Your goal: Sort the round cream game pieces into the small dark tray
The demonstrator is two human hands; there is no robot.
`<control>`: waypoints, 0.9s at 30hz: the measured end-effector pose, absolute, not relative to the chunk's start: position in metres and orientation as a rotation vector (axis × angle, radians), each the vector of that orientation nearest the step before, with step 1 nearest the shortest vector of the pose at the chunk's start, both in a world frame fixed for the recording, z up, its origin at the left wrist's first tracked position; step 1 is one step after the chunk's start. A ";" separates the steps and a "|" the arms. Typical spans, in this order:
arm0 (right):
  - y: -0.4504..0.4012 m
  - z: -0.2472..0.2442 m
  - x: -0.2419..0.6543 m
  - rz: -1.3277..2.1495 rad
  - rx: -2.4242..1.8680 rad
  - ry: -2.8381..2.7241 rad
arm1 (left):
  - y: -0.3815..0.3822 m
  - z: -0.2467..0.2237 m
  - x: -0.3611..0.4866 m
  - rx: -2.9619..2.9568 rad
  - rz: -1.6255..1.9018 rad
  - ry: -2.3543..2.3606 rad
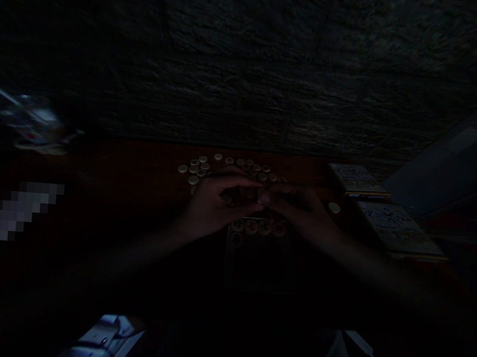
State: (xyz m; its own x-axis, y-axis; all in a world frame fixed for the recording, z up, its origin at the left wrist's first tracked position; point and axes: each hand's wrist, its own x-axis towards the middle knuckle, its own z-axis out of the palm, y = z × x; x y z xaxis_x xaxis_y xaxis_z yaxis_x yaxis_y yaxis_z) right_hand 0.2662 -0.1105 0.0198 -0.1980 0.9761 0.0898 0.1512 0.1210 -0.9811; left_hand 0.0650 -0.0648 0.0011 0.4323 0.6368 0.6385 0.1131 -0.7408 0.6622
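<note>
In the dim light my left hand and my right hand meet at their fingertips above the table. Thumb and fingers of each are pinched together; anything between them is too dark and small to make out. Just below sits a dark, shallow tray. Round wooden Chinese chess pieces make a row along its far end, and a single piece starts a second row at the left. Beyond my hands lie several loose Chinese chess pieces, partly covered by my fingers.
To the right lie two flat printed boxes, with a lone chess piece beside them. A clear container stands at the far left of the dark red table. A rough stone wall rises behind.
</note>
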 end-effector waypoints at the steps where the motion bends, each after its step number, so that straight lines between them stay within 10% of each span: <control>1: -0.110 0.019 0.267 1.177 -1.146 -1.529 | -0.065 0.001 0.065 2.148 1.287 0.632; 27: -0.111 0.021 0.264 1.209 -1.104 -1.492 | -0.065 0.002 0.065 2.167 1.319 0.623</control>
